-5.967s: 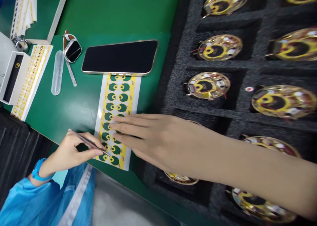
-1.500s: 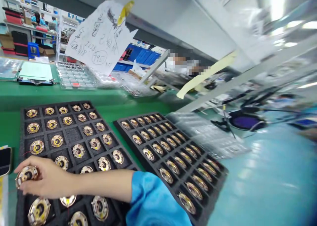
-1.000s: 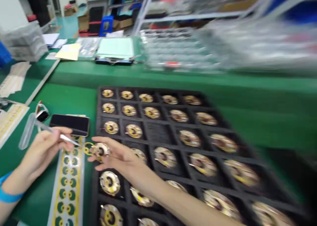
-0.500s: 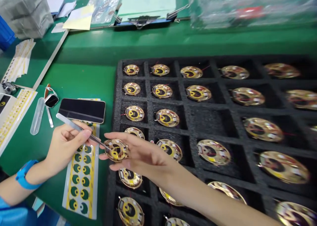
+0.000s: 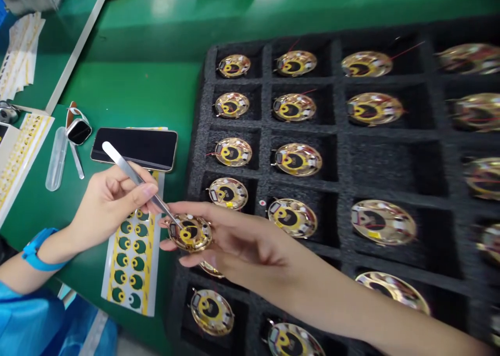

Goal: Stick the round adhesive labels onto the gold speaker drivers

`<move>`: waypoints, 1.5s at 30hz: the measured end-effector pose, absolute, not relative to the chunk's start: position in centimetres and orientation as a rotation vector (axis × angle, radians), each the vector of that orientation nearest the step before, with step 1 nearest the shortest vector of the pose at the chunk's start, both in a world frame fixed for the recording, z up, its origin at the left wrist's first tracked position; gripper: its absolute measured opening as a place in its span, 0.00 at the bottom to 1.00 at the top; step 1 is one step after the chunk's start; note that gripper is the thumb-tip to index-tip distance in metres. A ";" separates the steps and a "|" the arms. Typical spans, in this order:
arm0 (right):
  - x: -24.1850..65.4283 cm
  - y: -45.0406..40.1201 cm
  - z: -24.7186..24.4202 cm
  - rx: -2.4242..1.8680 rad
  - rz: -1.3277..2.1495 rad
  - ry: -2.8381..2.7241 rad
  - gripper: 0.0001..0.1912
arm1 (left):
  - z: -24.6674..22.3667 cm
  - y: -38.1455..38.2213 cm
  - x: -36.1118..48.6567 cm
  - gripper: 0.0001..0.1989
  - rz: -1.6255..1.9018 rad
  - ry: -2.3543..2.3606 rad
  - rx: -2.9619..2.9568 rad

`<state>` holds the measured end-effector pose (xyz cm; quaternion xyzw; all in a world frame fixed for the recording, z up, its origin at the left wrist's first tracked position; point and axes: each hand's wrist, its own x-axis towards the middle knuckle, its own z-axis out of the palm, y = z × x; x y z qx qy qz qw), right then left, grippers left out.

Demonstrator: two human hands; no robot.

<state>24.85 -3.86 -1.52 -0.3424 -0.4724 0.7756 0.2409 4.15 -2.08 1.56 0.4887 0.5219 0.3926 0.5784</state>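
The left hand [image 5: 111, 202] pinches slim silver metal tweezers [image 5: 123, 164], tips at the round, yellow-ringed gold metal disc [image 5: 195, 234] that the right hand [image 5: 250, 244] grips between thumb and fingers. A well-stocked white-and-yellow sticker sheet [image 5: 129, 262] lies under the left hand; beyond the right, in the black foam tray [image 5: 344, 155], many gold discs [image 5: 299, 159] already carry yellow rings, another disc [image 5: 383, 222] seemingly none.

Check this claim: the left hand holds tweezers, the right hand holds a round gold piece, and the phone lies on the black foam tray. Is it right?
Not quite: the head view shows the phone on the green table, beside the black foam tray. The left hand does hold tweezers, and the right hand a round gold piece.
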 end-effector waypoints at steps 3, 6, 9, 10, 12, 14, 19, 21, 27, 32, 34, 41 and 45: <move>25.0 -3.8 -1.5 -0.900 2.290 -1.217 0.27 | 1.7 -2.0 4.2 0.14 0.915 1.235 1.164; 25.0 -3.7 -1.4 -0.876 2.309 -1.192 0.27 | 1.7 -2.0 4.2 0.14 0.910 1.245 1.186; 24.8 -3.6 -1.5 -0.853 2.309 -1.162 0.28 | 1.6 -2.0 4.2 0.14 0.931 1.250 1.189; 24.8 -3.6 -1.5 -0.858 2.307 -1.155 0.29 | 1.6 -2.1 4.2 0.14 0.936 1.250 1.185; 24.9 -3.6 -1.6 -0.867 2.301 -1.143 0.29 | 1.6 -2.1 4.2 0.13 0.937 1.243 1.178; 25.0 -3.7 -1.6 -0.882 2.293 -1.138 0.29 | 1.5 -2.1 4.1 0.12 0.931 1.235 1.177; 25.1 -3.6 -1.2 -0.897 2.270 -1.145 0.27 | 1.4 -2.2 4.0 0.11 0.936 1.246 1.180; 25.1 -3.4 -1.1 -0.879 2.276 -1.154 0.26 | 1.4 -2.2 4.0 0.10 0.937 1.247 1.186; 25.1 -3.5 -1.3 -0.889 2.295 -1.161 0.28 | 1.7 -2.3 4.2 0.11 0.941 1.275 1.227; 25.1 -3.7 -1.6 -0.860 2.298 -1.139 0.28 | 1.7 -2.6 4.3 0.10 0.972 1.301 1.301; 25.1 -3.7 -1.7 -0.851 2.294 -1.127 0.28 | 1.7 -2.7 4.3 0.10 0.976 1.315 1.328; 25.0 -3.6 -1.5 -0.870 2.247 -1.126 0.27 | 1.9 -3.0 4.4 0.08 0.975 1.352 1.423; 24.6 -4.0 -1.9 -0.891 2.122 -1.162 0.19 | 1.3 -3.4 4.0 0.04 1.040 1.314 1.677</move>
